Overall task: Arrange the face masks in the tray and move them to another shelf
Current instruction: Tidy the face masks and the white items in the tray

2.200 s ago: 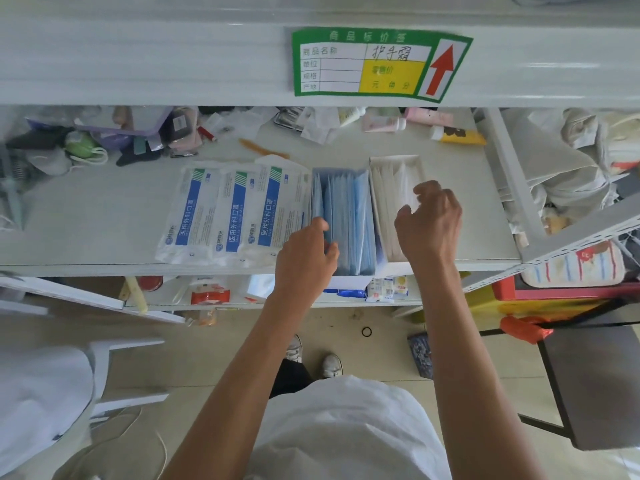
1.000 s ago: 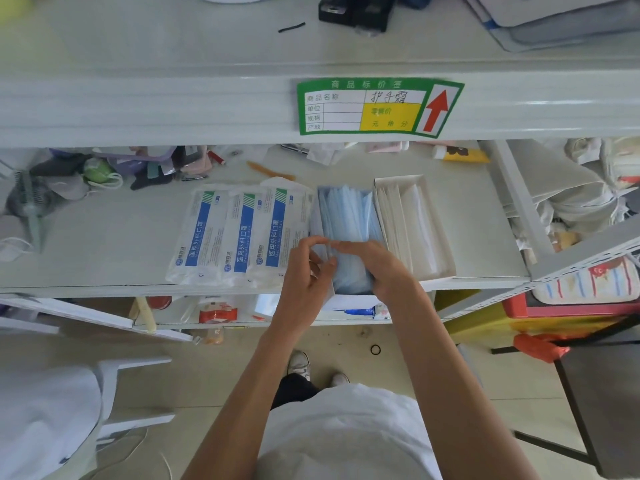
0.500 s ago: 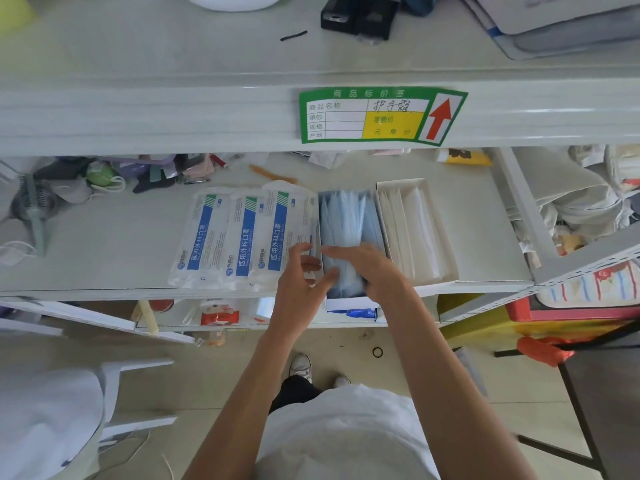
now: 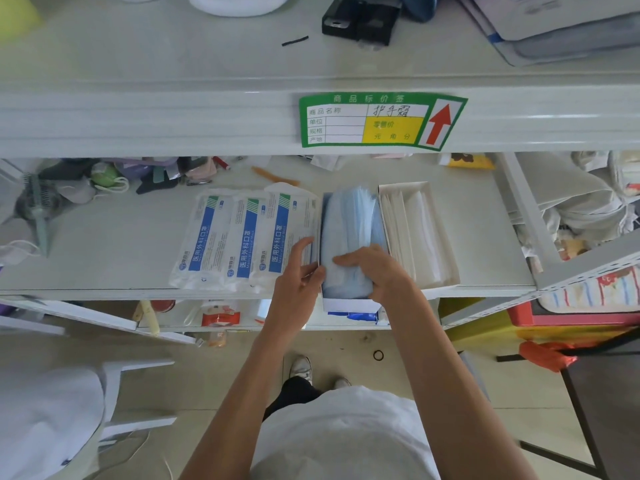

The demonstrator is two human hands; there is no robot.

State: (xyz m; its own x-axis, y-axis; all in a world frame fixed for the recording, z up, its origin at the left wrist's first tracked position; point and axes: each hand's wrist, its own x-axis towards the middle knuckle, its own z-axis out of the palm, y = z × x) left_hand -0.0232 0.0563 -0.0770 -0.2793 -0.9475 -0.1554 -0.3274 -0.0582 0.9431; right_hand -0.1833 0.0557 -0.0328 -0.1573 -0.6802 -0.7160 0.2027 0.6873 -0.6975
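Note:
A stack of blue face masks [image 4: 349, 223] stands on edge in a white tray [image 4: 349, 304] at the front of the middle shelf. My right hand [image 4: 379, 270] lies on the near end of the stack, with its fingers stretched left and pressing on the masks. At the tray's left wall is my left hand [image 4: 298, 271]. Its thumb is on the outer side and its fingers curl at the wall's top edge, pinching it. A second white tray [image 4: 446, 282] with white masks touches the first on the right.
Three sealed mask packets [image 4: 242, 237] lie just left of the tray. Loose clutter [image 4: 114, 178] fills the shelf's back left. The upper shelf edge carries a green price label [image 4: 381, 121]. A metal upright [image 4: 526, 216] bounds the shelf on the right. A white chair [image 4: 114, 393] stands below left.
My right hand left the white-mask tray and came onto the blue masks. My left hand shifted to the tray's left wall. Both hands have settled lower on the stack.

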